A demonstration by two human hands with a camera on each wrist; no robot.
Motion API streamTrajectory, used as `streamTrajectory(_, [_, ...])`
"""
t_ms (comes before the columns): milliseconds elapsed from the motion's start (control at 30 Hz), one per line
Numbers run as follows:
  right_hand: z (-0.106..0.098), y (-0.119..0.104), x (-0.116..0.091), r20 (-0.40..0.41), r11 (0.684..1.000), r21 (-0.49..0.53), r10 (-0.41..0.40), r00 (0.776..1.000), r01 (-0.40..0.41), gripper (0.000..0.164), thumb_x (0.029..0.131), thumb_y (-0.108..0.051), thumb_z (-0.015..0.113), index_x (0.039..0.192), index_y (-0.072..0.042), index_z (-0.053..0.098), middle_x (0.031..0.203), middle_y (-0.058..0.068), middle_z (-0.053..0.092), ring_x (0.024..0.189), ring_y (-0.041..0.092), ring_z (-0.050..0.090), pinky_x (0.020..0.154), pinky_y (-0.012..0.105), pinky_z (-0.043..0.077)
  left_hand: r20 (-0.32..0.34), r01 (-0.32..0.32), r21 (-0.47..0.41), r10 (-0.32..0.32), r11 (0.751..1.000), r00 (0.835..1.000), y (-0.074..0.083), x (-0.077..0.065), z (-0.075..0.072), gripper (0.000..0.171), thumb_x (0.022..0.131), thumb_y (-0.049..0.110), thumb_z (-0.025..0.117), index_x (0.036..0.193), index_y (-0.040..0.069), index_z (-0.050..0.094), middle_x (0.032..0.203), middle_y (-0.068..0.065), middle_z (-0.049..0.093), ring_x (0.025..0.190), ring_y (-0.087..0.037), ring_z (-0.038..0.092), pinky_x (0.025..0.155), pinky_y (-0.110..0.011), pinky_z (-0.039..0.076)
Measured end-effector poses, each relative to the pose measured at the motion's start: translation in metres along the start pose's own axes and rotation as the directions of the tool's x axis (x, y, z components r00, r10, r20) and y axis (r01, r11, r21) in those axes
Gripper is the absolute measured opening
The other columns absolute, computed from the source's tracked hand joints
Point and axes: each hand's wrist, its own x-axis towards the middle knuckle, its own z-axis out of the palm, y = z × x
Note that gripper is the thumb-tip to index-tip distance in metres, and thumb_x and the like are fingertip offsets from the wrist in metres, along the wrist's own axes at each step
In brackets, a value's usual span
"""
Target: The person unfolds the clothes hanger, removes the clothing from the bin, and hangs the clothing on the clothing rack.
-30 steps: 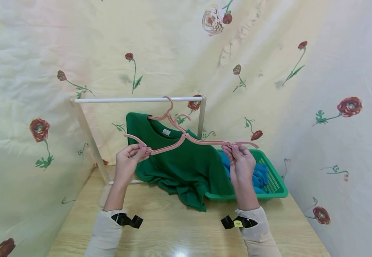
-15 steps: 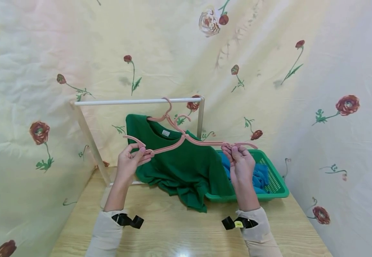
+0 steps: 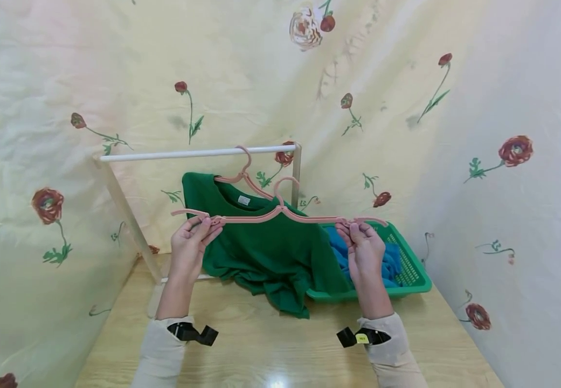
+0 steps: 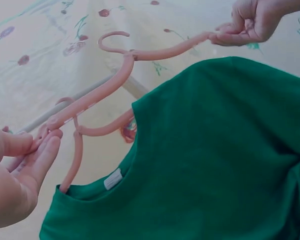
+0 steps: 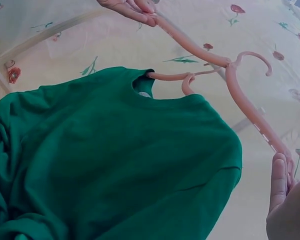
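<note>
A pink folding clothes hanger point(image 3: 256, 219) spans both hands in front of the rack, its two arms spread nearly level and its hook upward. My left hand point(image 3: 190, 242) pinches it near the left end with thumb and fingers. The right end is pinched by my right hand point(image 3: 365, 245); a short tip sticks out past each hand. Behind it, a green T-shirt point(image 3: 265, 253) hangs on a second pink hanger point(image 4: 76, 155), whose hook goes over the white rail point(image 3: 173, 154). The shirt's hem droops to the table, and its right side overlaps the basket in the head view.
A green plastic basket point(image 3: 418, 283) with blue cloth point(image 3: 390, 264) in it stands at the right of the wooden table point(image 3: 241, 345). The rack's left post point(image 3: 132, 221) rises behind my left hand. Flowered fabric point(image 3: 392, 64) covers the walls behind.
The left arm of the held hanger has swung up from a slant to nearly level, with my left hand rising slightly. Its hook stands more upright. The head view has shifted a little.
</note>
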Motion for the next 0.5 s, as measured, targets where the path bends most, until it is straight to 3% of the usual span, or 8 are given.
streamTrajectory(200, [0.002, 0.003, 0.002, -0.028, 0.999, 0.024, 0.028, 0.999, -0.027, 0.022, 0.100, -0.010, 0.055, 0.116, 0.003, 0.047, 0.095, 0.010, 0.077, 0.086, 0.018, 0.078, 0.084, 0.025, 0.062, -0.012, 0.036, -0.108, -0.037, 0.994, 0.999, -0.003, 0.002, -0.002, 0.009, 0.101, 0.003, 0.058, 0.100, 0.008, 0.065, 0.099, -0.006, 0.079, 0.097, -0.017, 0.077, 0.092, -0.032, 0.060])
streamTrajectory(500, [0.004, 0.010, 0.004, -0.007, 0.999, 0.033, 0.016, 1.000, -0.016, 0.022, 0.101, -0.009, 0.054, 0.115, 0.005, 0.045, 0.094, 0.010, 0.076, 0.086, 0.018, 0.078, 0.084, 0.025, 0.062, 0.003, 0.111, -0.087, -0.111, 0.990, 0.994, -0.007, 0.003, -0.015, 0.008, 0.104, 0.006, 0.055, 0.102, 0.011, 0.062, 0.098, -0.004, 0.079, 0.095, -0.015, 0.077, 0.091, -0.031, 0.060])
